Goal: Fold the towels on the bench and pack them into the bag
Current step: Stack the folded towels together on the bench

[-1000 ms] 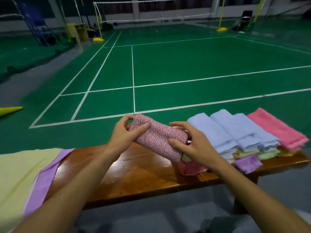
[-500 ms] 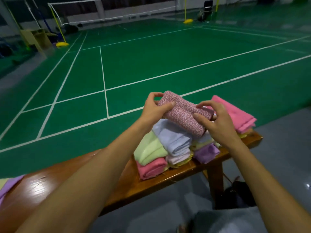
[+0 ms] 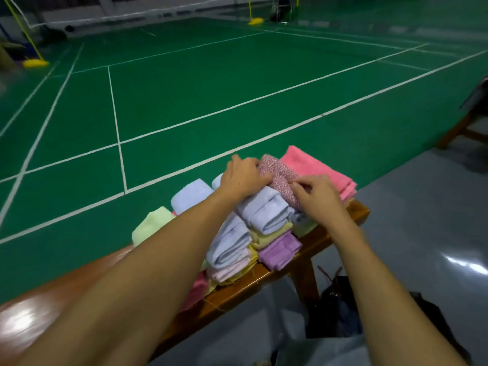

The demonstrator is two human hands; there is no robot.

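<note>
Both hands have just set a folded speckled pink towel onto the stacked towels at the bench's end.

A second ago it was mid-air; now the left hand and right hand curl round it. Below them: roughly three blue, two yellow-green, one purple; beyond the right hand, one pink. Folding nearly done; the dark bag waits below the right forearm.

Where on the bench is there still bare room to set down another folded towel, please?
The bare wood of the bench left of the pale green towel looks free. The right end is crowded: stacked towels reach the front edge, and both hands press the speckled pink towel there.
</note>
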